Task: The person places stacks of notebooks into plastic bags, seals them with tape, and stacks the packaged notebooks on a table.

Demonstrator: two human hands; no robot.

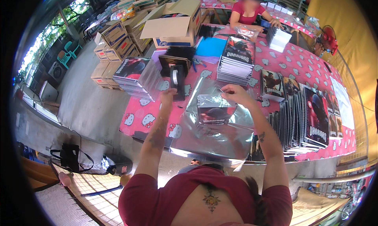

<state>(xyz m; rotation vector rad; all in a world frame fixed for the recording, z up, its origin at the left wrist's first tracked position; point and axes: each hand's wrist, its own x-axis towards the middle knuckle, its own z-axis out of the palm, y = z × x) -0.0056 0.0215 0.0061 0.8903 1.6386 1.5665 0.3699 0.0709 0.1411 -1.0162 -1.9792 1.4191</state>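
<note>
A small spiral notebook (215, 115) with a dark red and black cover lies in front of me on sheets of clear plastic film (212, 141). Film covers part of it and glints with reflections. My right hand (235, 94) is at the notebook's far right corner, fingers pinched on the film's edge. At the left, a black tape dispenser (178, 84) with a pale roll stands on the table. My left hand (168, 94) is closed at the dispenser's near end; what its fingertips hold is too small to make out.
Stacked notebooks (136, 70) stand left, more notebooks (315, 118) right, and a tall pile (236, 60) beyond the film. Pliers (194, 64) lie near the dispenser. An open carton (169, 31) is behind. Across the pink patterned table (307, 62) a person (248, 15) handles white-edged books (278, 39).
</note>
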